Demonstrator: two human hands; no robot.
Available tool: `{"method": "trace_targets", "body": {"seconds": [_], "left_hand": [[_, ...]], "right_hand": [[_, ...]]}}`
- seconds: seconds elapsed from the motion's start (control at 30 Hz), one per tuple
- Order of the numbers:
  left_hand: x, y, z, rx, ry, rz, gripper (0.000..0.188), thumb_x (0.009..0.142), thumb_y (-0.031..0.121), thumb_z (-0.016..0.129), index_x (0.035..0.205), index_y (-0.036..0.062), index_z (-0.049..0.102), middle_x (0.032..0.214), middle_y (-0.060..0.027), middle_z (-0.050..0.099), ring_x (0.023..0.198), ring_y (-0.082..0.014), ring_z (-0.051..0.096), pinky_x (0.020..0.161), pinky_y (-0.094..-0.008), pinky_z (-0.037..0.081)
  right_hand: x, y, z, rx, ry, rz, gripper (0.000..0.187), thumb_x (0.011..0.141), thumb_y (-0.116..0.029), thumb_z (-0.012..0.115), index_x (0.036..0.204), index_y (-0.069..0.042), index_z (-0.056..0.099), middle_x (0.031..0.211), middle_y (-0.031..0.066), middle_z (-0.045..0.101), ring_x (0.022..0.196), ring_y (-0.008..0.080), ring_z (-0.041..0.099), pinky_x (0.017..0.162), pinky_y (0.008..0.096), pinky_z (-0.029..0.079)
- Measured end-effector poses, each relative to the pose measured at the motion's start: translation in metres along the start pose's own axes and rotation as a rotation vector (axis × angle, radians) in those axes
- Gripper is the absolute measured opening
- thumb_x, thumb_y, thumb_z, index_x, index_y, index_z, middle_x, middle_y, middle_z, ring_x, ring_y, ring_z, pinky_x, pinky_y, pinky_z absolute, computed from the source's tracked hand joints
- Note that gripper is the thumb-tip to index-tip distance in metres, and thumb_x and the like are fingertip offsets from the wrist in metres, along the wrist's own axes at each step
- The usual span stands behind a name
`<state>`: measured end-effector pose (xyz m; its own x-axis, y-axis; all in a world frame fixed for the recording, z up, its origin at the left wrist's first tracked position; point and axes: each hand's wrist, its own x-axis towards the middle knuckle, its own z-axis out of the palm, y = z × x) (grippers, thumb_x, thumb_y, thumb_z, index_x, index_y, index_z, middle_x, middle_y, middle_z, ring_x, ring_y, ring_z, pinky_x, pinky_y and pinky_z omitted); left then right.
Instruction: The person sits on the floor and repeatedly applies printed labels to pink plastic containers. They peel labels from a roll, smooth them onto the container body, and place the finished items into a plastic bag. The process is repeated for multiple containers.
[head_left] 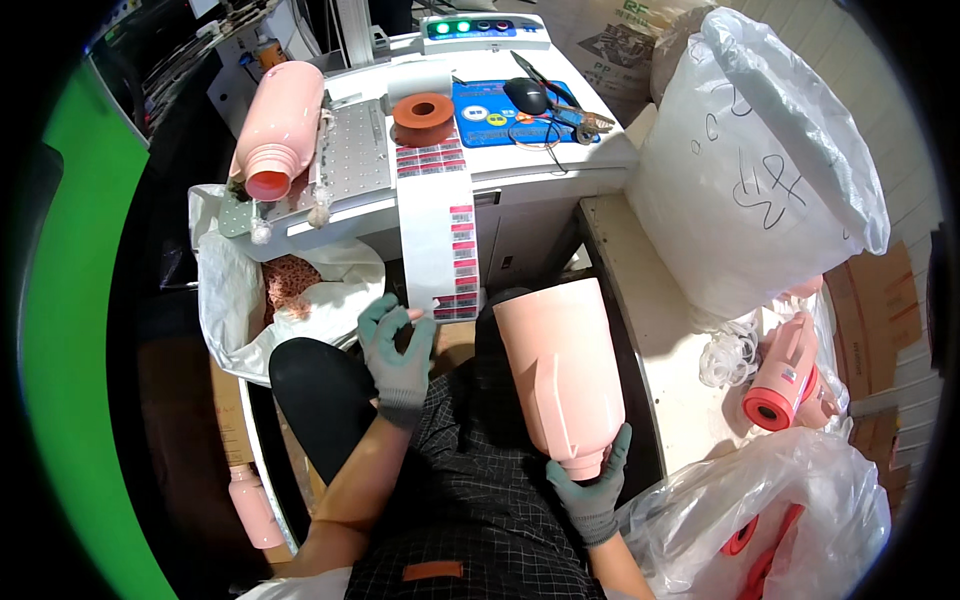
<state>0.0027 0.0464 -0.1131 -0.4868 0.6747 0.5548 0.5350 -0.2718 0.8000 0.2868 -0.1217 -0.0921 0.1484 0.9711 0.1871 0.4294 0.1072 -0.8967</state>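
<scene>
My right hand [592, 497], in a grey-green glove, grips a large pink plastic jug body [565, 370] by its narrow neck. The jug is turned with its neck toward me and its wide end away, a moulded handle along its side. My left hand [397, 362], gloved with one bare fingertip showing, has its thumb and finger curled together beside the low end of a label strip [440, 240]. Whatever sits in that pinch is too small to make out. The strip hangs over the machine's front edge, with red-and-white labels on it, below an orange-brown tape roll [422, 118].
Another pink jug [283, 120] lies on the perforated metal plate [355, 150]. Pliers [590, 122] and a black mouse [525, 96] rest on a blue mat. A white sack [740, 180], pink lidded jugs [785, 375] and a clear bag [800, 500] stand right; an open white bag [235, 310] hangs left.
</scene>
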Motion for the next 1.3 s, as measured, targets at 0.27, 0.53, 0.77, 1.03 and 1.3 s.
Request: {"method": "trace_targets", "body": {"seconds": [0.27, 0.53, 0.77, 1.03, 1.3], "left_hand": [[0.002, 0.096, -0.006, -0.897, -0.658, -0.917, 0.014, 0.099, 0.010, 0.064, 0.102, -0.0011, 0.072, 0.089, -0.0070, 0.073, 0.077, -0.0112, 0.065, 0.069, -0.0246, 0.052], [0.006, 0.116, -0.004, -0.829, -0.584, -0.921, 0.012, 0.097, 0.011, 0.071, 0.096, -0.0003, 0.073, 0.084, -0.0037, 0.071, 0.074, -0.0068, 0.062, 0.066, -0.0215, 0.049], [0.007, 0.022, -0.034, 0.041, -0.664, -0.474, 0.039, 0.087, 0.030, 0.087, 0.078, 0.0037, 0.059, 0.066, -0.0036, 0.057, 0.063, -0.0146, 0.055, 0.062, -0.0339, 0.047], [0.188, -0.009, -0.137, 0.745, -0.222, 0.594, 0.035, 0.090, 0.022, 0.073, 0.121, 0.0079, 0.066, 0.117, -0.0124, 0.069, 0.097, -0.0283, 0.067, 0.082, -0.0419, 0.055], [0.256, -0.021, -0.128, 0.927, -0.237, 0.949, 0.015, 0.086, 0.022, 0.067, 0.098, 0.0124, 0.069, 0.095, -0.0041, 0.063, 0.089, -0.0232, 0.062, 0.077, -0.0385, 0.050]], "right_hand": [[-0.007, 0.011, 0.008, -0.054, -0.009, -0.070, 0.125, 0.070, -0.009, 0.095, 0.164, 0.005, 0.014, 0.157, 0.0245, 0.044, 0.137, 0.0316, 0.054, 0.113, 0.0441, 0.047], [0.002, -0.002, 0.011, -0.280, 0.018, -0.275, 0.124, 0.068, -0.009, 0.095, 0.164, 0.003, 0.018, 0.157, 0.0237, 0.043, 0.138, 0.0326, 0.054, 0.111, 0.0445, 0.048], [0.005, -0.021, 0.008, 0.010, -0.035, 0.108, 0.114, 0.071, -0.013, 0.095, 0.161, 0.001, 0.027, 0.158, 0.0265, 0.041, 0.137, 0.0328, 0.053, 0.107, 0.0442, 0.051], [0.069, -0.037, 0.007, 0.401, 0.136, -0.007, 0.114, 0.086, -0.042, 0.083, 0.167, 0.001, 0.015, 0.166, 0.0199, 0.030, 0.150, 0.0328, 0.037, 0.123, 0.0466, 0.032], [0.161, -0.097, 0.059, 0.313, 0.101, -0.325, 0.103, 0.083, -0.013, 0.083, 0.166, 0.001, 0.022, 0.169, 0.0143, 0.029, 0.150, 0.0259, 0.037, 0.123, 0.0404, 0.031]]}}
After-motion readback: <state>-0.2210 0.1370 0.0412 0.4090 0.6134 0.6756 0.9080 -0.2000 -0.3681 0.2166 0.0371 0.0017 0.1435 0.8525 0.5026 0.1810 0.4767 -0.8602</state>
